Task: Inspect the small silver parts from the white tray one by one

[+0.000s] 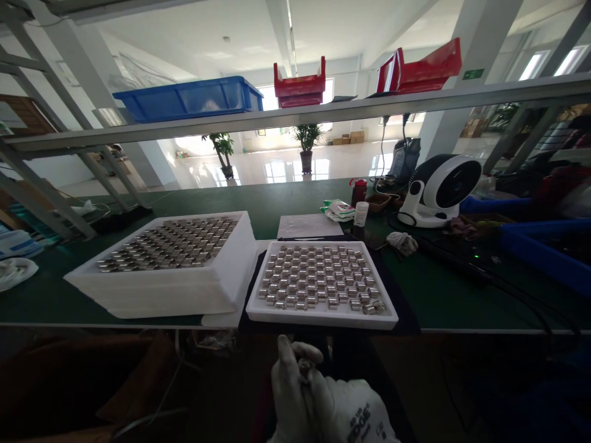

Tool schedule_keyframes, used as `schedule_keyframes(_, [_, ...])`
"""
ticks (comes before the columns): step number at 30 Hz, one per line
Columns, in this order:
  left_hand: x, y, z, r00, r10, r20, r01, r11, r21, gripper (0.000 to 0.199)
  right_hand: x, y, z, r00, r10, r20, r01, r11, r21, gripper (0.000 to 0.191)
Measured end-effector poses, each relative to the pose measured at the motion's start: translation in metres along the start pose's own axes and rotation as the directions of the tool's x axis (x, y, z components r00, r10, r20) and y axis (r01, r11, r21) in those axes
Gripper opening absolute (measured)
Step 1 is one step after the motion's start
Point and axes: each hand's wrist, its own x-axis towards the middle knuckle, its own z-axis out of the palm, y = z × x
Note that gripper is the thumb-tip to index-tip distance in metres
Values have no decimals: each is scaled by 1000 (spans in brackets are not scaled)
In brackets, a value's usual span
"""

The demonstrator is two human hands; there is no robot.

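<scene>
My left hand point(287, 391) and my right hand point(348, 403), both in white gloves, are pressed together low in the middle, in front of the table edge. Between their closed fingers shows a small metal piece point(304, 365), mostly covered, so its full shape is hidden. Just beyond the hands lies a white foam tray point(323, 318) with rows of short shiny metal cylinders point(318, 274). At its front right corner a few cylinders sit askew. To the left, a stack of white foam trays point(157, 295) carries more such cylinders point(175, 243) on top.
Behind the tray lie a flat grey sheet point(309, 226), a green and white packet point(339, 210), a white bottle point(361, 214) and a red bottle point(358, 192). A white fan point(434, 191) and blue bin point(549, 255) stand right. Overhead, a shelf point(295, 115) holds blue and red bins.
</scene>
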Motion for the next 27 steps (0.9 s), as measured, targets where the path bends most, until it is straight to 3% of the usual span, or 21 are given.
schedule_keyframes(2, [-2, 6, 0, 998, -28, 58, 28, 1000, -4, 68, 4, 8, -7, 1000, 4, -4, -4, 998, 64, 16])
schedule_keyframes(4, [-2, 10, -1, 985, -6, 174, 2, 1000, 21, 69, 10, 16, -15, 1000, -11, 21, 5, 971, 239, 34])
schedule_keyframes(7, [13, 14, -6, 904, 62, 424, -110, 990, 90, 70, 20, 31, -27, 997, -23, 78, -10, 918, 397, 35])
schedule_keyframes(10, [45, 26, -12, 829, 254, 498, -374, 914, 157, 54, 32, 58, -34, 979, 188, 81, -203, 945, 258, 34])
schedule_keyframes(13, [83, 49, -18, 729, 435, 528, -630, 727, 272, 37, 43, 93, -36, 928, 369, 44, -372, 923, 97, 35])
schedule_keyframes(15, [105, 63, -20, 624, 389, 678, -753, 531, 389, 33, 47, 111, -35, 924, 378, 56, -381, 921, 81, 32])
schedule_keyframes(17, [123, 70, -19, 535, 232, 812, -823, 362, 438, 34, 49, 122, -31, 930, 359, 84, -366, 926, 97, 30])
schedule_keyframes(19, [139, 73, -16, 475, 93, 875, -856, 279, 435, 35, 49, 125, -26, 930, 353, 104, -365, 922, 128, 31])
schedule_keyframes(23, [161, 77, -8, 386, -81, 919, -890, 231, 394, 36, 52, 125, -24, 895, 431, 115, -446, 860, 247, 30])
schedule_keyframes(27, [167, 90, -6, 309, -120, 943, -889, 315, 332, 38, 55, 129, -39, 803, 585, 116, -574, 707, 413, 47])
